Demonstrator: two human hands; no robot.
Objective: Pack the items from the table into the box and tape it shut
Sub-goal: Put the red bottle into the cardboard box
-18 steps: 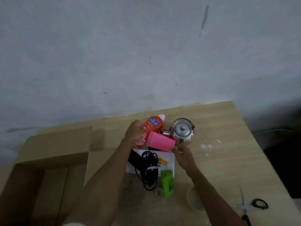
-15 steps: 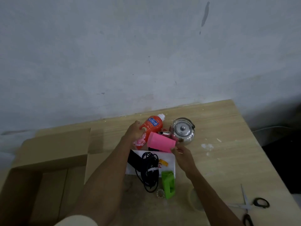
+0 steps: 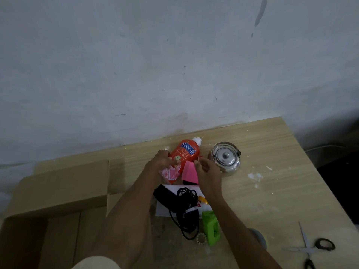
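Head view, single frame.

- Worktop (image 3: 272, 191) stands against a grey wall. The open box (image 3: 62, 189) is at 9 o'clock, flaps spread, and nothing shows inside it.
- Left hand (image 3: 164, 162) is on the red bottle (image 3: 186, 154). Its fingers (image 3: 172, 161) wrap the bottle's left flank, with the thumb across the label. The bottle lies flat, white cap pointing to 1 o'clock.
- Right hand (image 3: 207, 169) is on the pink cup (image 3: 189, 170), and its fingers (image 3: 197, 163) curl over the cup's right edge and far end. The cup touches the bottle at the bottle's 5 o'clock.
- Steel kettle (image 3: 226, 158) stands upright with its lid on, at 3 o'clock of the bottle, just beside the right hand.
- At 6 o'clock of the cup lies a white packet (image 3: 165, 211), with a black cable (image 3: 186, 212) coiled on top of it.
- Green block (image 3: 210, 227) is at 5 o'clock of the cable, beside the right forearm.
- Scissors (image 3: 308, 247) lie open at 4 o'clock on the worktop, well apart from the rest.
- All items are on the worktop, none in the box.
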